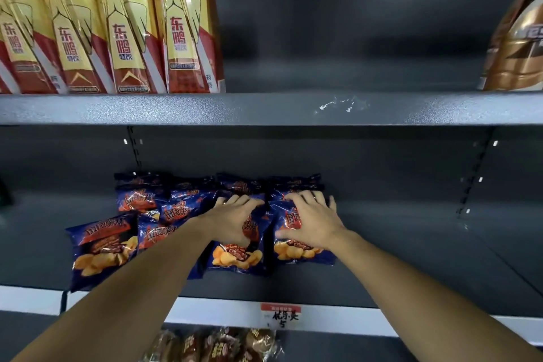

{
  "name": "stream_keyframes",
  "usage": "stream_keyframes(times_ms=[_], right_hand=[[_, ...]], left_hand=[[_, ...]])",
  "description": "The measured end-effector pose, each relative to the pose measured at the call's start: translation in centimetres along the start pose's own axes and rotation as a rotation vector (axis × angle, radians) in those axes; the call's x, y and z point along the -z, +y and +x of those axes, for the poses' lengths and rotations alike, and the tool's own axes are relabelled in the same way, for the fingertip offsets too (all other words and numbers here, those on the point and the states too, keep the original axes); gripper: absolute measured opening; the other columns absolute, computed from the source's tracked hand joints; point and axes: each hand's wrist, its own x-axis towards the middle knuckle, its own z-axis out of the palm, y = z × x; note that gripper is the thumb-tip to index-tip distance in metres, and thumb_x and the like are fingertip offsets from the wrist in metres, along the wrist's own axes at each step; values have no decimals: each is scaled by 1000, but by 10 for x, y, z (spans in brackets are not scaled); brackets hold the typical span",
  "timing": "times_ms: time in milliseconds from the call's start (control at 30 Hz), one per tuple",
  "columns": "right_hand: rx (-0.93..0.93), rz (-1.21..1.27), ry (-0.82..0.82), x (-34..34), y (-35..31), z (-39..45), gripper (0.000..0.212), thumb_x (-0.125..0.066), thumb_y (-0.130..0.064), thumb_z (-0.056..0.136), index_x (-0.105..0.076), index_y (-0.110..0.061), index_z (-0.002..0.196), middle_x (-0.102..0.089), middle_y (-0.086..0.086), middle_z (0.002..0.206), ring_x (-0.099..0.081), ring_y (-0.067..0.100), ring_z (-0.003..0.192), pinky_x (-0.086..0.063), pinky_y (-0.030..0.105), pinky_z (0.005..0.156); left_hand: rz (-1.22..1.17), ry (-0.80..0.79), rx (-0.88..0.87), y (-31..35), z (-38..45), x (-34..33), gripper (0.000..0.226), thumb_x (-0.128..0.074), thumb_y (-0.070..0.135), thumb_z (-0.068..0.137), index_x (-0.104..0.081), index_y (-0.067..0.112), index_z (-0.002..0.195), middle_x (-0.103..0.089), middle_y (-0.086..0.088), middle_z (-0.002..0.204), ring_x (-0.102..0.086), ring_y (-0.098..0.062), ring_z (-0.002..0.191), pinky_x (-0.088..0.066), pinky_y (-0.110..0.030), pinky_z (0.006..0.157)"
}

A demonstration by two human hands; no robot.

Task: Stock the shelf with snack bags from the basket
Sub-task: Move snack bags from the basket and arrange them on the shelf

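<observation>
Dark-blue foil sits under both my palms: my left hand point(235, 219) lies spread, fingers barely curled, on the middle chip bag point(238, 256), and my right hand point(313, 219) lies flat on the right-hand chip bag point(305, 253); neither pinches anything. Both bags lie long axis front to back, directly beneath the hands, side by side on the middle shelf point(411, 258). More chip bags point(138, 200) overlap leftward, nearer my left hand. I judge squaring the row comes next; no basket shows.

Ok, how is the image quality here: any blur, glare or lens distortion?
Head view: wide-angle bowing curves the upper shelf edge; the gold drink packs carry streaky glare and lean outward; the right hand and left hand on the blue chip bags look slightly soft; the shelf back is dim.
</observation>
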Motion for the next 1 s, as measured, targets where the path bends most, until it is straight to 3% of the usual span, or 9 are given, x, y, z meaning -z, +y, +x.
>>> stream_keyframes(times_ms=[133,200,333,567,633,700,800,900,1000], right_hand=[[116,-141,-60,3,19,-15,127,-63,-83,58,-9,-25,156,-23,-4,153,-11,21,144,2,66,115],[128,-195,-54,1,21,-17,128,-60,-84,59,-5,-23,157,-24,-1,153,-14,22,143,0,64,117],[117,-258,6,-5,15,-11,119,-66,-72,69,-5,-20,157,-27,-1,152,-20,23,141,-6,56,119],[78,-186,-4,-2,15,-15,129,-67,-76,64,4,-22,157,-14,0,157,-7,25,146,6,59,118],[55,-150,29,2,17,-21,118,-64,-75,70,-3,-23,157,-19,-1,155,-11,23,146,2,56,120],[20,-121,116,8,19,-28,92,-58,-68,82,-20,-24,154,-30,-3,149,-24,21,141,-16,48,119],[-77,-100,234,22,23,-45,56,-53,-49,94,-41,-24,142,-45,-3,137,-40,19,128,-40,39,103],[-178,-128,252,42,37,-72,45,-53,-40,94,-46,-24,136,-52,0,130,-48,21,121,-48,38,89],[-275,-146,276,62,67,-109,43,-53,-38,94,-47,-25,134,-55,0,126,-50,21,119,-48,37,87]], left_hand=[[27,-37,-44,0,-3,0,109,-68,68,66,-11,32,152,-26,6,150,-22,-17,137,-16,-48,113],[116,-65,-50,1,-2,0,116,-68,74,61,-9,30,152,-25,5,150,-21,-18,138,-17,-49,113],[282,88,-18,6,5,-6,109,-70,65,68,-14,23,152,-32,1,143,-30,-21,130,-27,-46,108],[93,72,-64,15,8,7,115,-52,85,66,-5,28,154,-21,5,152,-20,-19,139,-19,-49,113],[96,139,-75,26,14,13,98,-46,80,77,-13,28,153,-26,4,152,-25,-21,137,-22,-49,113],[77,206,-70,44,21,15,78,-42,69,88,-22,27,151,-32,2,150,-31,-22,135,-26,-48,111],[50,301,-94,81,33,14,60,-42,55,94,-34,26,145,-42,1,144,-39,-23,131,-32,-44,107],[-20,373,-125,128,44,16,49,-44,47,95,-43,24,138,-48,0,138,-44,-23,127,-34,-43,103],[-101,374,-176,185,57,15,43,-44,41,96,-45,23,135,-50,-1,136,-46,-25,124,-37,-42,100]])
